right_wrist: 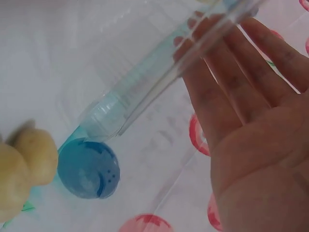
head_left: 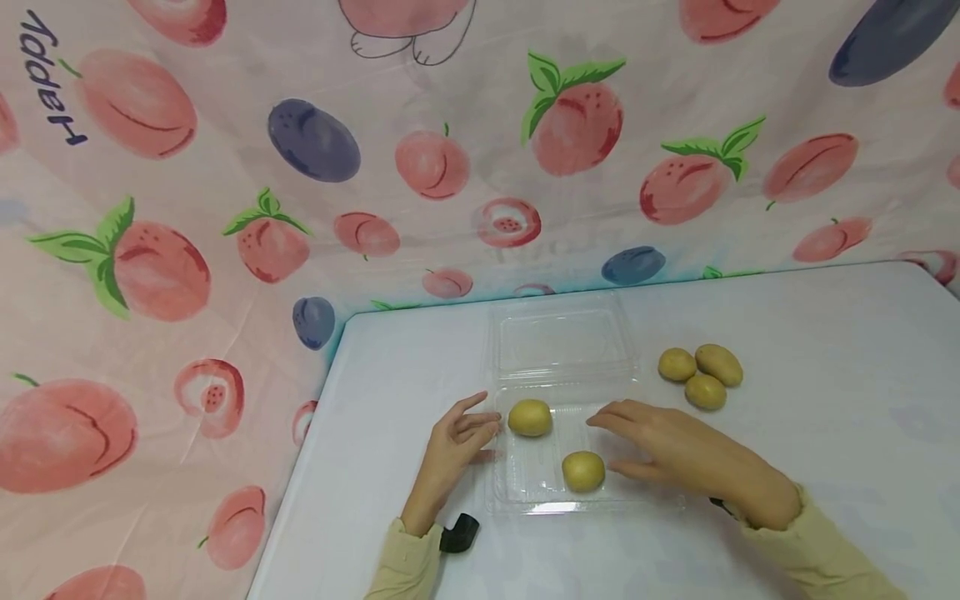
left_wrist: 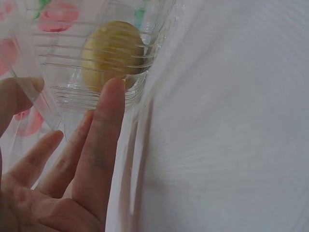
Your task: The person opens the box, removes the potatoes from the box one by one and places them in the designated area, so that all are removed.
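A clear plastic clamshell box (head_left: 540,493) lies on the white table with its lid (head_left: 562,342) folded back. Two yellow potatoes sit in its base, one potato (head_left: 530,417) at the left and another potato (head_left: 583,472) nearer the front. My left hand (head_left: 450,454) is at the box's left side; in the left wrist view its extended finger (left_wrist: 104,130) overlaps the ribbed wall beside a potato (left_wrist: 113,55). Over the right side reaches my right hand (head_left: 675,446), fingers fairly straight. The right wrist view shows its fingertips behind the clear rim, with no potato in the palm.
To the right of the box, a potato (head_left: 677,365), a longer potato (head_left: 720,365) and a third potato (head_left: 706,392) lie in a cluster. Behind the table hangs a fruit-print cloth (head_left: 450,92), which also covers the left side.
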Demonstrator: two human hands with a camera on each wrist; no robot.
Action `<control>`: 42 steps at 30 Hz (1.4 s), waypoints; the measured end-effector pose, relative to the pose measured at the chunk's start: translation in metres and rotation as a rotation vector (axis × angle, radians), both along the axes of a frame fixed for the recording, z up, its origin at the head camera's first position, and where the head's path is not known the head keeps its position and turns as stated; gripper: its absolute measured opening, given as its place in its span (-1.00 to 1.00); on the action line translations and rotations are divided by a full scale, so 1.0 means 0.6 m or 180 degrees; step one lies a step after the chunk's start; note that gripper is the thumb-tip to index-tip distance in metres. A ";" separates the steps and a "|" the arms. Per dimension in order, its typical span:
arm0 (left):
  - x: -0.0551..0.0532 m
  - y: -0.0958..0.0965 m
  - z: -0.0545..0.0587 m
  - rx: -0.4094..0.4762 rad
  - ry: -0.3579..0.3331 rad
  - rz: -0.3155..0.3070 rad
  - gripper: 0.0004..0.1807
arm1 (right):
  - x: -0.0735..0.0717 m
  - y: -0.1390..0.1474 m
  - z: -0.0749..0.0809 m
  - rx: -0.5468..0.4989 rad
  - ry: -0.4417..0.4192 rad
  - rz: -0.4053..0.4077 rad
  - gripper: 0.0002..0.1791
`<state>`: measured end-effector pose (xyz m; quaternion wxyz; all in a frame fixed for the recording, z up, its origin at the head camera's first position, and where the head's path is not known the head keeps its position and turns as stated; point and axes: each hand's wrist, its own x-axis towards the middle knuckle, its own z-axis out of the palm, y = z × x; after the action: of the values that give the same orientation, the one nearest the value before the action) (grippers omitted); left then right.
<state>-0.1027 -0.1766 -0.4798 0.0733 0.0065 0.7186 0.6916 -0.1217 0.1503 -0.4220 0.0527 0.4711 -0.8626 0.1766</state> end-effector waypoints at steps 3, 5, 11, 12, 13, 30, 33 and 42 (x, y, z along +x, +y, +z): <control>0.000 -0.002 0.000 -0.0010 -0.0020 0.0014 -0.38 | 0.002 -0.005 -0.001 0.0054 -0.0041 0.0016 -0.51; 0.001 -0.002 0.001 -0.0014 -0.0036 0.0019 -0.37 | 0.003 -0.007 -0.001 0.0093 -0.0084 0.0020 -0.52; 0.001 -0.002 0.004 -0.0003 -0.0007 0.0017 -0.36 | 0.006 -0.014 -0.003 0.0093 -0.0126 0.0041 -0.52; 0.001 -0.002 0.005 -0.0008 0.0003 0.0013 -0.36 | 0.007 -0.016 -0.004 0.0092 -0.0137 0.0042 -0.52; 0.000 -0.002 0.004 -0.0014 0.0008 0.0015 -0.36 | 0.007 -0.018 -0.005 0.0091 -0.0140 0.0047 -0.51; -0.001 -0.002 0.004 0.0035 -0.0004 0.0008 -0.37 | 0.009 -0.030 -0.029 0.0166 -0.0270 0.0164 -0.52; -0.001 -0.001 0.004 0.0048 0.0003 0.0009 -0.37 | 0.009 -0.032 -0.033 0.0189 -0.0311 0.0163 -0.53; 0.001 0.001 0.002 0.0052 0.0012 -0.0006 -0.37 | 0.010 -0.033 -0.039 0.0179 -0.0413 0.0242 -0.59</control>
<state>-0.1019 -0.1762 -0.4785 0.0726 0.0092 0.7130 0.6973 -0.1160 0.1303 -0.4452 -0.0233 0.4924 -0.8503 0.1844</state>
